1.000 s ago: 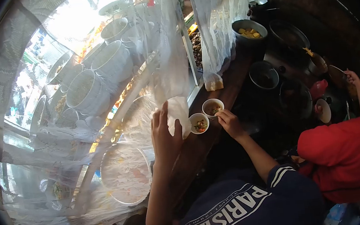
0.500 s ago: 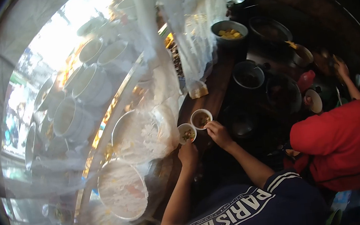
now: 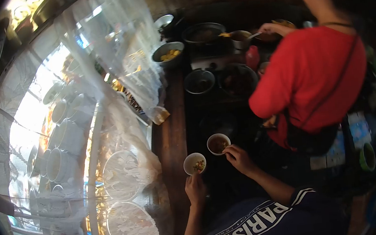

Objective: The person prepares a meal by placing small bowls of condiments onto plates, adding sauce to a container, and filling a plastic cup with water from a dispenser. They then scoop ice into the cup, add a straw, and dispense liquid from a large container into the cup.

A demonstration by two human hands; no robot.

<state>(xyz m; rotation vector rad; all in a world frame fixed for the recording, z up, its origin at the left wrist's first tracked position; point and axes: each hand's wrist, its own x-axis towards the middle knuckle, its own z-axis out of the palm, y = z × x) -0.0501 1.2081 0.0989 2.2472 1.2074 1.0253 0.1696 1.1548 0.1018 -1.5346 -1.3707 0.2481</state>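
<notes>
My left hand [image 3: 196,191] pinches the near rim of a small white bowl [image 3: 191,161]. Small chopped pieces, red and pale green, lie at the bottom of that bowl. Closed on the right edge of a second white bowl [image 3: 210,150] is my right hand [image 3: 240,160]. Brown broth with some pieces in it shows inside this one. The two bowls are held slightly apart, the right one a little farther from me, over the dark area beside the wooden counter.
A sheer white curtain [image 3: 130,54] hangs on the left, with several large bowls [image 3: 56,165] behind it. Along the wooden counter [image 3: 169,119] stands a bowl of yellow pieces [image 3: 163,62]. Dark pans [image 3: 199,82] stand ahead. At right, a person in red [image 3: 317,70] holds a utensil near a pot.
My view has turned to the right. Both bowls have moved rightward off the counter and apart from each other. The person in red appears more upright, with an arm at a pot.
</notes>
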